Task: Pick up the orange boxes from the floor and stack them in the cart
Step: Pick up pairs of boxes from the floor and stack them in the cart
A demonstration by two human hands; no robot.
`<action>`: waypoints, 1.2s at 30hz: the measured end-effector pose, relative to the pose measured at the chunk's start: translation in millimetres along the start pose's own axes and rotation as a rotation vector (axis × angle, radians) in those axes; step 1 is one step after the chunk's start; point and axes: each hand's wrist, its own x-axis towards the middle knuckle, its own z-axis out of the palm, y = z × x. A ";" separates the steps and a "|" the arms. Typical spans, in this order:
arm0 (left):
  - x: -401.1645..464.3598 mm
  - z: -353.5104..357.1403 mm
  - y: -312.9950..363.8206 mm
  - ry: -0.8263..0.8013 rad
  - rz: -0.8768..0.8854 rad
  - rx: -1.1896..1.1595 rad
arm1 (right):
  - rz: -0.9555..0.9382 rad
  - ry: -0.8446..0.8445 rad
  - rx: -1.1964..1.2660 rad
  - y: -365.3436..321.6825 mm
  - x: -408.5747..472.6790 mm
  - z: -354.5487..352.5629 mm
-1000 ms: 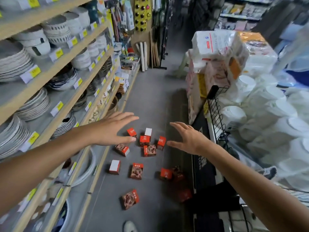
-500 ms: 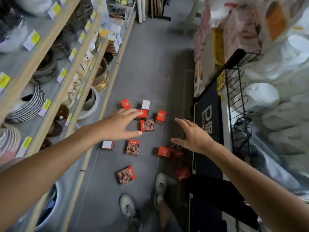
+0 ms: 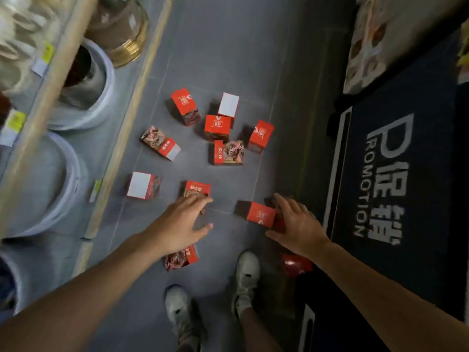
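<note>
We see the grey floor (image 3: 228,47) with the orange boxes (image 3: 228,152) scattered between the shelf (image 3: 50,80) and the dark promotion panel (image 3: 396,174); we cannot identify the cart. Our left hand (image 3: 177,224) is spread wide above one box (image 3: 196,190). Our right hand (image 3: 297,224) is open over another box (image 3: 261,214), whose long axis points toward the left hand. Taking two together may let one slip, because nothing is gripped yet.

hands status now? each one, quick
Left hand: open, fingers spread over an orange box, holding nothing.
Right hand: open, fingers spread beside another orange box, no grip yet.
</note>
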 end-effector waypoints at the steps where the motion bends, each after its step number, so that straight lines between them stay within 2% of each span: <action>1: 8.0 18.0 -10.6 -0.016 -0.007 0.002 | 0.003 -0.002 0.009 7.9 13.5 18.3; 9: 54.2 134.9 -89.9 -0.100 -0.121 -0.024 | 0.060 -0.062 0.019 59.7 114.0 140.7; 21: 79.2 251.6 -189.4 -0.112 -0.274 -0.139 | 0.047 0.007 -0.080 92.9 227.9 233.1; 25: 68.3 274.1 -216.3 -0.083 -0.279 -0.187 | 0.063 0.115 -0.123 96.9 235.5 252.5; 29: 48.5 283.0 -235.4 -0.060 -0.272 -0.250 | 0.035 0.198 -0.066 89.9 216.0 257.0; 33: 31.4 277.1 -240.5 -0.077 -0.474 -0.268 | -0.080 0.254 -0.148 69.0 187.2 251.5; 36: 23.6 278.2 -247.2 -0.129 -0.593 -0.241 | -0.098 0.191 -0.098 47.9 175.8 252.3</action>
